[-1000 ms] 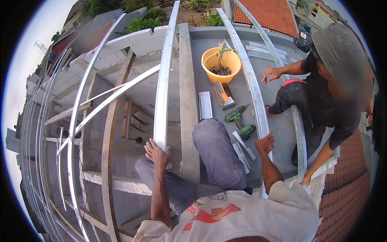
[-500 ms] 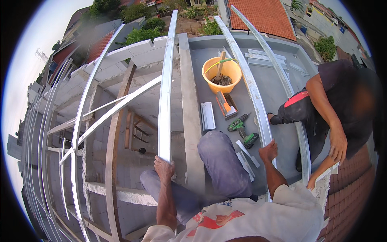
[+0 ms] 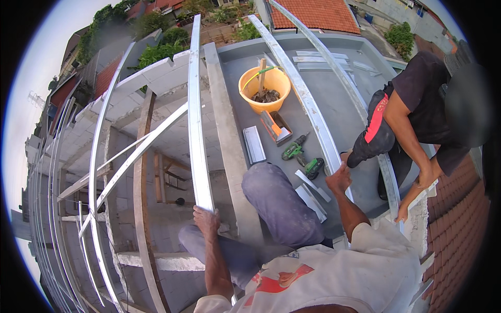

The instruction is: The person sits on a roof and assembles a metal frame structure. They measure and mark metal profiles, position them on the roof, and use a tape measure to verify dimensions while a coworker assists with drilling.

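My left hand (image 3: pixel 207 220) is closed around the near end of a long silver metal roof channel (image 3: pixel 195 130), which runs away from me over the open room. My right hand (image 3: pixel 339 177) grips a second metal channel (image 3: pixel 308 101) that crosses the grey slab. Between my arms my bent knee (image 3: pixel 282 203) rests beside a concrete beam. Two green cordless drills (image 3: pixel 295 148) lie on the slab left of my right hand, with short metal offcuts (image 3: pixel 311 202) nearer to me. At right, a crouching person's hand (image 3: pixel 403 209) touches a third channel (image 3: pixel 347 86).
A yellow bucket (image 3: pixel 282 86) holding mortar stands on the slab (image 3: pixel 250 62), near an open box with an orange-handled tool (image 3: pixel 276 127) and a short metal piece (image 3: pixel 254 145). Wooden beams (image 3: pixel 142 198) span the deep open room at left. Roof tiles (image 3: pixel 451 229) slope down at right.
My view has shifted, so the scene sits farther left in it. Both my hands stay on their channels. The person at right has leaned in, a knee now nearer my right hand.
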{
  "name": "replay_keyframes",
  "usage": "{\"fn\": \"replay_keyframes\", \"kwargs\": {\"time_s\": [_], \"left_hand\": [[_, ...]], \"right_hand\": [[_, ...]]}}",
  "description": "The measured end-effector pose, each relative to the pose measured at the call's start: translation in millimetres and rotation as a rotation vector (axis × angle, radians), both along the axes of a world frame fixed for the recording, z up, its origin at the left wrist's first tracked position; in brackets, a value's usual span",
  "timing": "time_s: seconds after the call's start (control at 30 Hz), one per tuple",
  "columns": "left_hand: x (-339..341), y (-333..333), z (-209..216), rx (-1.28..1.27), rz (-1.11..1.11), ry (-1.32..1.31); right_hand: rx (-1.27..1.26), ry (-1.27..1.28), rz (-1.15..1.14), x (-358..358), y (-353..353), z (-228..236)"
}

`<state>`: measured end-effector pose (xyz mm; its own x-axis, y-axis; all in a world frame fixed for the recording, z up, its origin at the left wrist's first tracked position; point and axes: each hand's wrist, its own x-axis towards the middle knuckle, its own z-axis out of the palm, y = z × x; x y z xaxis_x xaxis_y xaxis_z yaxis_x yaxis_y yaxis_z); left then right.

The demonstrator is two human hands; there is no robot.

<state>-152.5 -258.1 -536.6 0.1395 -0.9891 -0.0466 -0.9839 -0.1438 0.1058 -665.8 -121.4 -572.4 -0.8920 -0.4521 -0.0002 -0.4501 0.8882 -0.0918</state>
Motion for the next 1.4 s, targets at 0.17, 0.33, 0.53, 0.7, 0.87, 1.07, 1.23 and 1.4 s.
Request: {"fn": "replay_keyframes", "kwargs": {"time_s": [0.17,0.33,0.53,0.7,0.87,1.07,1.23,1.4], "left_hand": [[1,-1,-3,-0.049,-0.023,-0.003],[6,1,-10,-0.036,-0.052,-0.004],[-3,-1,-8,-0.042,-0.057,-0.034],[3,-3,-8,-0.023,-0.047,-0.035],[4,-1,-7,-0.019,-0.035,-0.029],[6,-2,-5,-0.012,-0.048,-0.002],[10,-2,-9,-0.017,-0.036,0.003],[6,-5,-10,-0.027,-0.039,0.04]], "right_hand": [[-0.015,-0.02,0.001,1,-3,3],[0.01,-0.042,0.007,-6,1,-3],[-0.07,-0.13,0.027,-19,12,-10],[-0.208,-0.182,0.189,-9,26,15],[-0.286,-0.12,0.532,23,47,42],[-0.54,-0.426,0.61,22,-19,46],[-0.522,-0.836,0.407,-20,-183,134],[-0.63,-0.892,0.243,-80,-284,152]]}}
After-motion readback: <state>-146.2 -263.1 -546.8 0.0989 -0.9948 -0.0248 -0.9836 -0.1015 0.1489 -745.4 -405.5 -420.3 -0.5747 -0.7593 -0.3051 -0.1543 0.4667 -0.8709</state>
